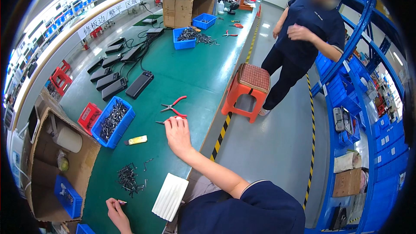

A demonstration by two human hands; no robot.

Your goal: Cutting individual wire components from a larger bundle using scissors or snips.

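My right hand point(177, 135) is closed over a tool on the green bench; only its narrow dark tip point(160, 122) shows past the fingers. Just beyond lies a pair of red-handled pliers point(174, 106), its handles spread. At the lower left, my left hand point(117, 214) pinches a small dark-tipped piece whose kind I cannot make out. Near it is a loose pile of small black parts point(129, 178). A yellow lighter-like object point(137, 140) lies beside a blue bin point(113, 122) full of small dark metal parts. A white ridged block point(170, 197) rests at the bench edge before me.
Black power-bank-like devices point(140, 85) with cables lie farther along the bench point(190, 73). Another blue bin point(184, 38) and a cardboard box point(189, 8) stand beyond. An open carton point(89, 156) is at left. A red stool point(247, 93) and a standing person point(310, 30) occupy the aisle by blue shelving point(368, 30).
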